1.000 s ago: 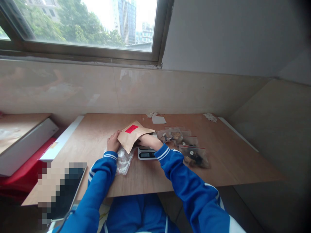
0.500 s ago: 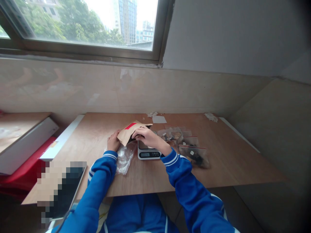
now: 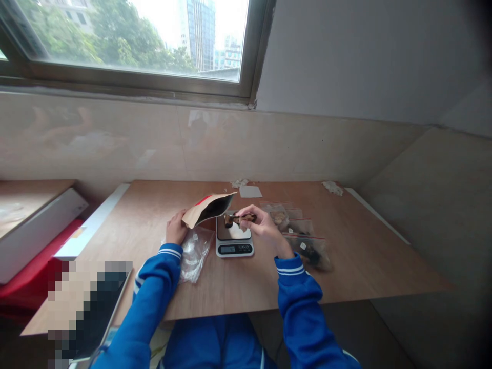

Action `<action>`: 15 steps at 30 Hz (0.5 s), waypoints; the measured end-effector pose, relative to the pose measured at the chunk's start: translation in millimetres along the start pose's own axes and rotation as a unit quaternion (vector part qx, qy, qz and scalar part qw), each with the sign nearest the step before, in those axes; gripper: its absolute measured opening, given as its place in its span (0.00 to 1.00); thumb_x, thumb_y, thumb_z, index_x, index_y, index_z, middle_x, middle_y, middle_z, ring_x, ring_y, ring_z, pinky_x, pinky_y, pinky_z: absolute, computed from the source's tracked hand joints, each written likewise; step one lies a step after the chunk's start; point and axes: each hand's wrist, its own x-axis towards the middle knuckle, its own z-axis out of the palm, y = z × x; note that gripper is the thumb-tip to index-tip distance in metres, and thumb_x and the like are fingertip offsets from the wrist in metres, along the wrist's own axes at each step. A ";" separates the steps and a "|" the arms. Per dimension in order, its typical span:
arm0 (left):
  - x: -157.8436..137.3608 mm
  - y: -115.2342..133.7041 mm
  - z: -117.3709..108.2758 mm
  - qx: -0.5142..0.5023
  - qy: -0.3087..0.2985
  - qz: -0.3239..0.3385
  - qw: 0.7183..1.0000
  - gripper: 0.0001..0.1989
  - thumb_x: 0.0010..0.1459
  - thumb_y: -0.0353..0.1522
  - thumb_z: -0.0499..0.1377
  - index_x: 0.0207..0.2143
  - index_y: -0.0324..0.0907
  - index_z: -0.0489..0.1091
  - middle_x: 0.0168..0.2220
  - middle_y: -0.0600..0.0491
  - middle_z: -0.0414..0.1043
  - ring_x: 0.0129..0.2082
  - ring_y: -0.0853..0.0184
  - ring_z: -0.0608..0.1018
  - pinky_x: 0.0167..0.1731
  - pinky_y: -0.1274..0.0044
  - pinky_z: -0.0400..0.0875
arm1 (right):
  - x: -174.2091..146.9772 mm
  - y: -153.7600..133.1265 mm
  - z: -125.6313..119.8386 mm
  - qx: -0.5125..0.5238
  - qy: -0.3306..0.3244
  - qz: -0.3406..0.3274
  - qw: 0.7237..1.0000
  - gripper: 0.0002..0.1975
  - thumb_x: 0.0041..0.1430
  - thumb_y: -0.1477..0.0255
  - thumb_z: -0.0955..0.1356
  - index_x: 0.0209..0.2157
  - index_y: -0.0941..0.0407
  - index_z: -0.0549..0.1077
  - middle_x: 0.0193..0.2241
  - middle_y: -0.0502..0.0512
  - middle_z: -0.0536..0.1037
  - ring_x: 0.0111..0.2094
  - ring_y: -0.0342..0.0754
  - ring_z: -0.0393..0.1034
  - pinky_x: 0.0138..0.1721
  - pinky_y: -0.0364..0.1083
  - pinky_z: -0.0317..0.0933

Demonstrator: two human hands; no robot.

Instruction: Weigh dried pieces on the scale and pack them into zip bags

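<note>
With its mouth turned to the right, a brown kraft paper bag (image 3: 198,211) with a red label leans over the left edge of a small digital scale (image 3: 235,250). My left hand (image 3: 177,228) is closed on the bag's lower left side. Above the scale's metal plate, my right hand (image 3: 265,229) pinches brown dried pieces (image 3: 249,217); their exact kind is unclear. One dark piece (image 3: 228,221) sticks out toward the bag's mouth. Under my left wrist lie clear plastic bags (image 3: 197,256), in front of the paper bag.
Several zip bags with dark or pale contents, one a clear zip bag (image 3: 313,251), lie right of the scale. White paper (image 3: 250,191) and crumpled tissue (image 3: 332,188) are at the table's back. A pixelated dark flat object (image 3: 102,307) sits at the front left.
My right hand has come out of the paper bag's mouth and moved right, now holding brown pieces above the scale. My left hand still holds the bag, whose dark inside now shows.
</note>
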 end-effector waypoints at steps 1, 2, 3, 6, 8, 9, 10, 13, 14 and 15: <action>0.1 0.0 0.2 -0.001 0.002 0.001 1.000 0.22 0.54 0.29 0.54 0.53 0.46 0.66 0.55 0.49 0.70 0.54 0.56 0.71 0.51 0.66 0.61 | -5.0 9.5 -2.6 -0.010 -0.011 0.030 0.999 0.10 0.55 0.67 0.71 0.39 0.55 0.73 0.37 0.53 0.76 0.33 0.44 0.70 0.34 0.44 0.63; 0.2 0.1 0.5 -0.002 0.005 0.001 1.000 0.22 0.53 0.29 0.54 0.52 0.46 0.66 0.55 0.49 0.70 0.53 0.56 0.71 0.51 0.66 0.62 | -8.8 19.1 -3.8 -0.029 -0.019 0.057 0.998 0.10 0.55 0.67 0.71 0.39 0.55 0.74 0.37 0.53 0.76 0.32 0.44 0.69 0.33 0.44 0.62; 0.3 0.1 0.6 -0.002 0.006 0.001 1.000 0.23 0.53 0.28 0.54 0.52 0.45 0.66 0.54 0.49 0.70 0.53 0.56 0.71 0.51 0.66 0.62 | -11.2 28.5 -3.6 -0.050 -0.022 0.075 0.996 0.09 0.54 0.67 0.70 0.38 0.55 0.74 0.37 0.53 0.76 0.32 0.44 0.69 0.34 0.44 0.62; 0.5 -0.1 1.0 -0.002 0.008 -0.002 1.000 0.23 0.52 0.28 0.54 0.52 0.44 0.66 0.54 0.49 0.70 0.53 0.55 0.71 0.51 0.65 0.62 | -10.2 53.0 1.9 -0.084 0.013 0.084 0.993 0.08 0.53 0.69 0.70 0.35 0.56 0.75 0.36 0.54 0.77 0.35 0.46 0.69 0.37 0.45 0.62; 0.8 -0.6 1.5 -0.003 0.011 -0.002 1.000 0.22 0.52 0.28 0.54 0.51 0.44 0.66 0.54 0.48 0.70 0.54 0.55 0.71 0.51 0.65 0.63 | -5.8 64.8 6.0 -0.080 0.040 0.077 0.993 0.09 0.52 0.68 0.70 0.36 0.56 0.75 0.37 0.55 0.77 0.37 0.47 0.70 0.39 0.46 0.63; 1.1 -1.1 1.9 -0.005 0.011 -0.001 1.000 0.22 0.52 0.28 0.54 0.51 0.44 0.66 0.53 0.48 0.70 0.53 0.55 0.71 0.50 0.65 0.63 | -3.7 69.3 7.2 -0.076 0.047 0.077 0.993 0.10 0.52 0.68 0.69 0.36 0.56 0.75 0.38 0.56 0.77 0.38 0.48 0.70 0.39 0.46 0.63; 1.3 -1.7 2.4 -0.007 0.012 0.001 1.000 0.22 0.52 0.28 0.54 0.51 0.44 0.67 0.53 0.47 0.70 0.53 0.56 0.71 0.50 0.66 0.64 | -2.1 72.8 7.8 -0.072 0.049 0.080 0.993 0.10 0.52 0.67 0.69 0.37 0.56 0.75 0.39 0.56 0.77 0.39 0.48 0.70 0.40 0.46 0.63; 2.1 -4.0 4.1 -0.014 0.016 0.009 1.000 0.22 0.52 0.29 0.55 0.51 0.43 0.67 0.52 0.47 0.70 0.52 0.56 0.72 0.48 0.68 0.66 | -1.3 79.3 5.9 -0.063 0.050 0.098 0.992 0.13 0.53 0.65 0.69 0.40 0.56 0.75 0.44 0.57 0.76 0.42 0.49 0.70 0.38 0.45 0.64; 2.3 -4.7 4.6 -0.016 0.019 0.012 1.000 0.21 0.52 0.29 0.55 0.50 0.44 0.67 0.52 0.48 0.70 0.52 0.57 0.72 0.48 0.68 0.66 | -2.3 80.5 4.4 -0.060 0.054 0.103 0.991 0.14 0.53 0.65 0.69 0.41 0.55 0.74 0.44 0.57 0.76 0.42 0.49 0.70 0.37 0.45 0.64; 2.4 -5.3 5.1 -0.017 0.022 0.014 1.000 0.21 0.52 0.29 0.55 0.50 0.44 0.67 0.51 0.48 0.71 0.51 0.57 0.72 0.48 0.68 0.66 | -3.6 81.5 2.7 -0.055 0.060 0.108 0.991 0.15 0.52 0.64 0.70 0.42 0.55 0.74 0.44 0.57 0.75 0.42 0.49 0.69 0.35 0.44 0.65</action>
